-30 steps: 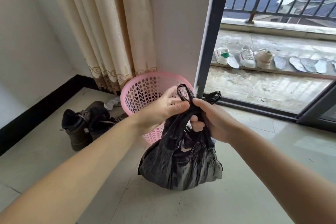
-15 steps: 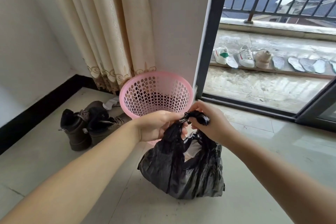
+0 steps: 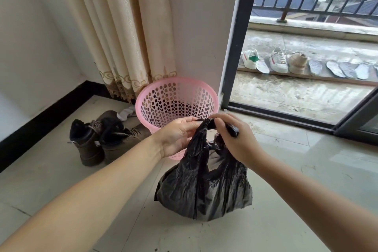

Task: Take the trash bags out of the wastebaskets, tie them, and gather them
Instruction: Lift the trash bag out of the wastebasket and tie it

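The right hand (image 3: 235, 139) is gripping one twisted handle of the black trash bag (image 3: 204, 186), its short free end poking out past the fingers, while the left hand (image 3: 178, 136) is pinching the other handle just beside it. A second ago the two handle loops were standing up loose above the fists; now they are being drawn down into a tight twist between the hands, so the knot looks to be closing. The bag is sitting on the floor (image 3: 296, 170), in front of the pink wastebasket (image 3: 176, 100), which is already unlined. Judging by this, tying is nearly done and gathering is coming next.
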